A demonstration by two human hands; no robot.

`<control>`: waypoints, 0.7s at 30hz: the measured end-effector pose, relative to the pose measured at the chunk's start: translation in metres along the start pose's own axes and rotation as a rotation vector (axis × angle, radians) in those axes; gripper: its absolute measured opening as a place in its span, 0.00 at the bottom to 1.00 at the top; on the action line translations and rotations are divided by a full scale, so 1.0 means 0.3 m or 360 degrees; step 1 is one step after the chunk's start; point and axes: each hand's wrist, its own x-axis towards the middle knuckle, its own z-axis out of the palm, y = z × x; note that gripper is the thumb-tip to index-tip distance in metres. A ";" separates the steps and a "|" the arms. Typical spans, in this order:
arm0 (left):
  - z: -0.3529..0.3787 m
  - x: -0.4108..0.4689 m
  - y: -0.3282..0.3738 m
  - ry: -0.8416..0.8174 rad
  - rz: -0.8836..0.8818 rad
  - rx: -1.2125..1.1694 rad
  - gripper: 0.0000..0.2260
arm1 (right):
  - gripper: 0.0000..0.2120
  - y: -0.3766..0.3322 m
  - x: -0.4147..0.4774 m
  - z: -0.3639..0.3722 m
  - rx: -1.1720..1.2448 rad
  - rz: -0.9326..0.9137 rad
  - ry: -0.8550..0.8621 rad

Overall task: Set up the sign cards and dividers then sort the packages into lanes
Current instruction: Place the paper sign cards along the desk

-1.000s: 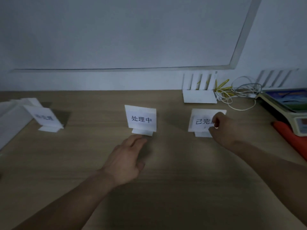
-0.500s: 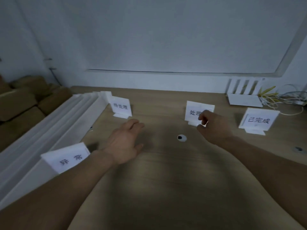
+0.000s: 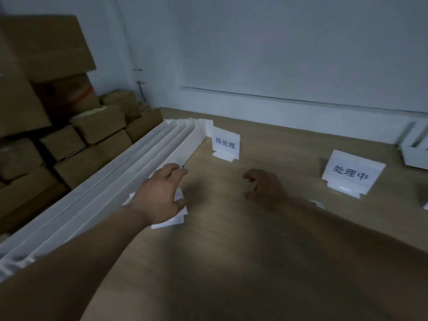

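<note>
Where the wooden table (image 3: 254,251) ends on the left, brown cardboard boxes (image 3: 69,140) are stacked against the wall, and no label on them can be read. Along that edge of the table lie the long white dividers (image 3: 111,193), packed side by side and running toward the far wall. The left hand (image 3: 159,195) is stretched out with fairly straight fingers and grips nothing. Its fingertips are at the nearest divider, and its palm is above a covered sign card (image 3: 176,220) whose writing it hides; whether the palm touches that card cannot be told. Just beside the dividers' far end stands a white sign card (image 3: 225,144) printed 待处理. The right hand (image 3: 266,186) hovers over bare table with its fingers loosely curled and empty. To its right stands a second upright sign card (image 3: 352,174) reading 处理中. A white slotted box (image 3: 414,157) sits at the far right near the wall, cut off by the frame.
</note>
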 end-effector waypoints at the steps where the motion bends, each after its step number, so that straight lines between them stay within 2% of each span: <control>1: 0.007 -0.003 -0.030 -0.0005 -0.0028 0.0000 0.34 | 0.29 -0.025 0.023 0.028 -0.0002 -0.0026 -0.0041; 9: 0.082 0.053 -0.255 -0.0079 -0.0125 0.0003 0.37 | 0.28 -0.205 0.212 0.254 -0.0057 -0.0042 -0.0215; 17: 0.150 0.145 -0.457 -0.0201 0.0001 -0.0021 0.38 | 0.29 -0.324 0.380 0.487 -0.0013 -0.0022 -0.0327; 21: 0.175 0.183 -0.517 -0.0213 0.0055 -0.0041 0.38 | 0.27 -0.341 0.433 0.565 -0.0019 0.0028 -0.0383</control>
